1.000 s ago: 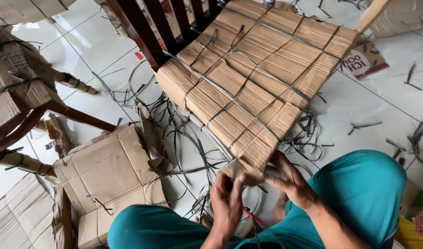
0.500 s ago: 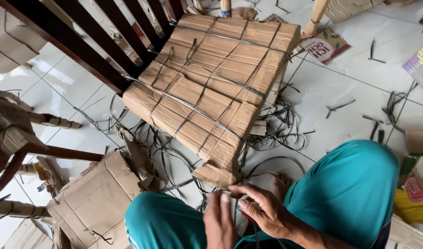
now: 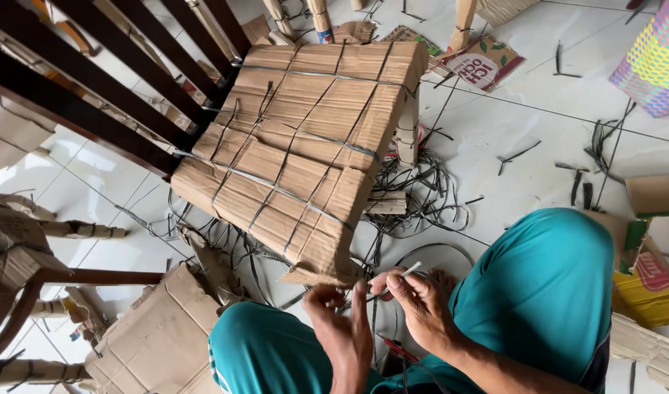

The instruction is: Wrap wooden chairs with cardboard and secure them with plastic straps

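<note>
1. White tiled floor (image 3: 524,138) is lying littered with cut strapping and cardboard scraps.
2. Cardboard-wrapped chair seat (image 3: 298,146) is tilting at centre.
3. Left hand (image 3: 341,332) and right hand (image 3: 422,310) are pinching a grey strap (image 3: 396,279) near the seat's near corner.

Matt brown cardboard wrap (image 3: 305,146), glossy white tile floor (image 3: 509,138), dark varnished wooden slats (image 3: 94,95).

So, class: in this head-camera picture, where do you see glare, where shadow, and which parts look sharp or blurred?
Head view: even daylight, with pale glare on the white floor tiles at upper left; soft shadow beneath the cardboard-wrapped chair seat; the cardboard and its strapping are sharp; the left hand and right hand, pinching a thin strap, are slightly soft; straight tile lines bow a little towards the edges.
</note>
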